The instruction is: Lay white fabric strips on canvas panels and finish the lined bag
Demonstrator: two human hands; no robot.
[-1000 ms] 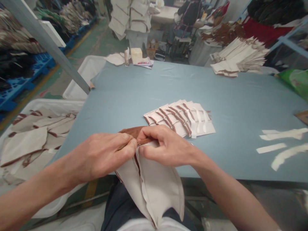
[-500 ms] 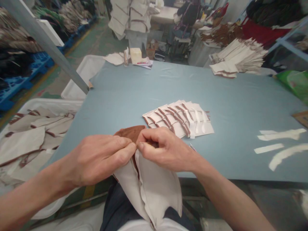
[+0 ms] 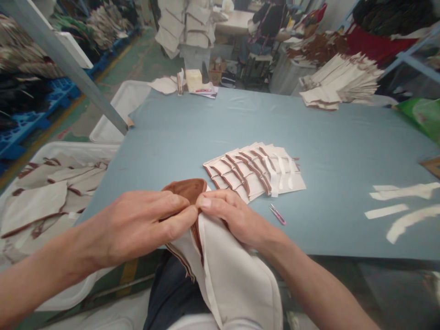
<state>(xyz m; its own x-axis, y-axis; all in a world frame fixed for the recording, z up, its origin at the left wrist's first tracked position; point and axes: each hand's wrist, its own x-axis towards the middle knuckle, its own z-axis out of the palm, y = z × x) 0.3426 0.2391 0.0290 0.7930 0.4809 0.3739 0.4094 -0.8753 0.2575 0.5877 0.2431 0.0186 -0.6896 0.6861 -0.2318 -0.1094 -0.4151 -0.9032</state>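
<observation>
Both hands pinch the same sewn fabric piece (image 3: 237, 270), off-white outside with a brown lining at its top. It hangs over the table's front edge down to my lap. My left hand (image 3: 147, 224) grips the seam from the left, fingers closed. Close against it, my right hand (image 3: 237, 213) pinches the seam from the right, thumb and finger nearly touching the left fingertips. Just beyond the hands lies a fanned stack of off-white pieces (image 3: 254, 172) with brown edging. Small thread snips (image 3: 277, 214) with a pink handle rest on the table right of my right hand.
Off-white strips (image 3: 387, 211) lie on the blue-grey table (image 3: 337, 142) at right. A white bin (image 3: 68, 147) of similar pieces stands at left, by a slanted metal post (image 3: 85, 87). Another pile (image 3: 340, 85) sits at the far right; a person (image 3: 266, 27) sits beyond.
My right hand's fingers have uncurled and flattened along the seam. The fabric's lower part has swung right and spread out. The snips, partly hidden before, now show fully.
</observation>
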